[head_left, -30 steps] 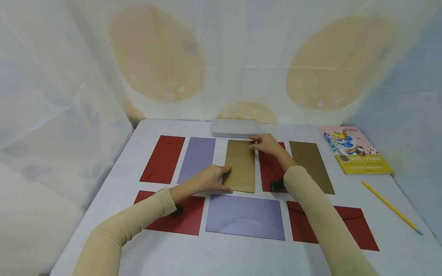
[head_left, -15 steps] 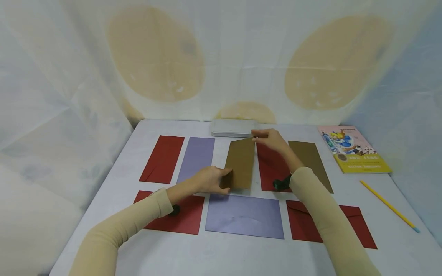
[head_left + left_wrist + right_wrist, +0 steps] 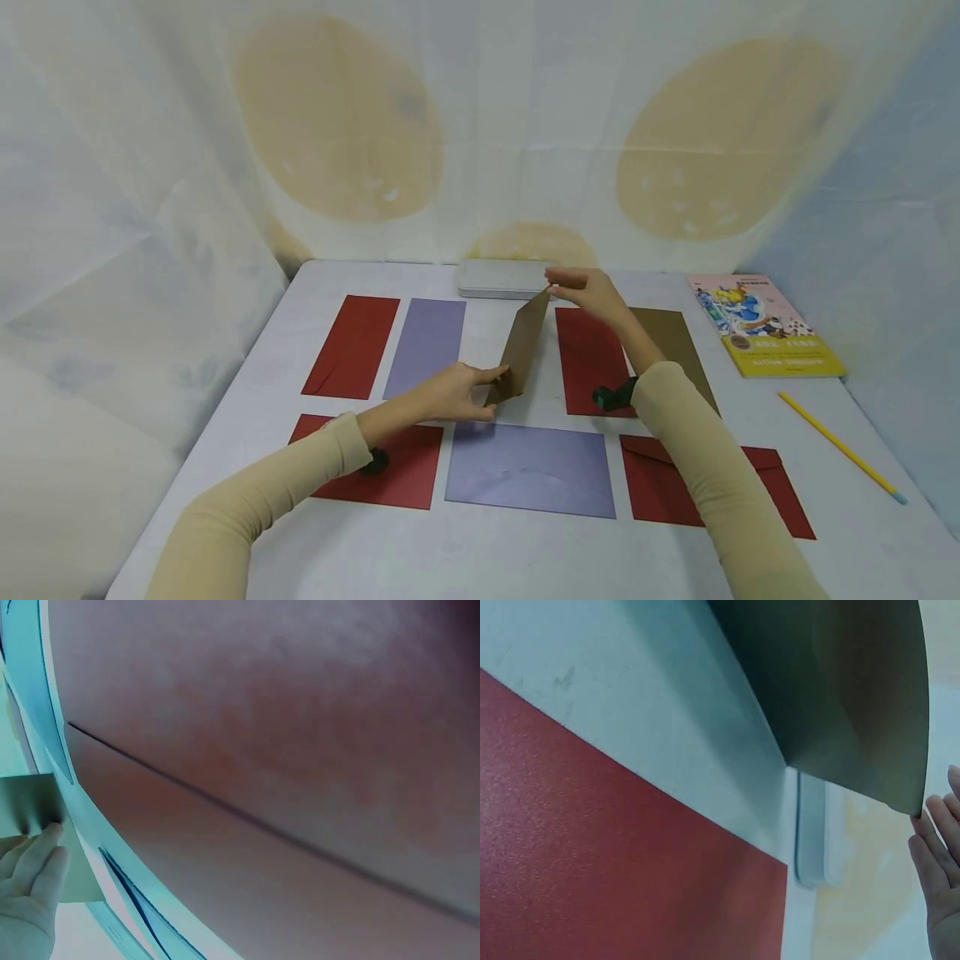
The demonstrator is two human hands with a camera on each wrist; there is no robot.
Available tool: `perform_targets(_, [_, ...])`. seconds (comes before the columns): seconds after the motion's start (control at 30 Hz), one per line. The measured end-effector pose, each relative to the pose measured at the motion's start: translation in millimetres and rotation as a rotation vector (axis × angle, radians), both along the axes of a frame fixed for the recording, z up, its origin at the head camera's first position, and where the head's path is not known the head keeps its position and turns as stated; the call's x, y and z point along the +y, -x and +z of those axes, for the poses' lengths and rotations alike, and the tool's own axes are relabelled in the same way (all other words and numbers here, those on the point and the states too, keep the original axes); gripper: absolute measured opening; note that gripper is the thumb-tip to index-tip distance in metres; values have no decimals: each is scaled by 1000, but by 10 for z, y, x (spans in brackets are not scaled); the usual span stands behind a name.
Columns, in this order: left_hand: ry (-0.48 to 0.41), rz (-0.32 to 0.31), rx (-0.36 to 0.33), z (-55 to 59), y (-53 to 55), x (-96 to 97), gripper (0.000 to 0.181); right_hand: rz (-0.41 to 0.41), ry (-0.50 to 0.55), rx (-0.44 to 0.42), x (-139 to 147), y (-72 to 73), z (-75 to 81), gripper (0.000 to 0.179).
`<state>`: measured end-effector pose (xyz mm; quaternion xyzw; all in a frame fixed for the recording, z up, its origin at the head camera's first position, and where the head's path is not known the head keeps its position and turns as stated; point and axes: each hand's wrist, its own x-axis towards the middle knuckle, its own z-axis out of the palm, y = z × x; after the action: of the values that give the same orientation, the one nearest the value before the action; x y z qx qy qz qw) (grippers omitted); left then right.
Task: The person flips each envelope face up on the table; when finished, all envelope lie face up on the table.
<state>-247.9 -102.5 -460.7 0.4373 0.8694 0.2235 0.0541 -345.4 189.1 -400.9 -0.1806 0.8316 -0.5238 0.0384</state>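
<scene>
Single gold envelope (image 3: 522, 346), flat a second ago, now tilts steeply mid-table (image 3: 375, 554): our right grip (image 3: 592, 296) pinches its far corner, left grip (image 3: 450, 392) its near end; looks mid-turn to us.

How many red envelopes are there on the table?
4: the far-left envelope, the near-left envelope, the far envelope right of the raised gold one, and the near-right envelope partly behind the right sleeve. Others may be hidden.
</scene>
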Motion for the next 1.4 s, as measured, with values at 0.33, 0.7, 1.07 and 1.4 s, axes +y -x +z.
perform_targets(0.33, [-217, -28, -263, 2, 31, -21, 66, 12, 9, 19, -106, -88, 227, 47])
perform_targets(0.7, [-226, -3, -233, 13, -6, -38, 70, -64, -59, 120, -248, -37, 103, 47])
perform_targets(1.07, [-362, -51, 31, 206, -45, -66, 85, -68, -52, 184, -381, -11, 73, 50])
perform_targets(1.4, [-392, -62, 100, 250, -38, -92, 79, -87, -103, 241, -478, 33, 37, 48])
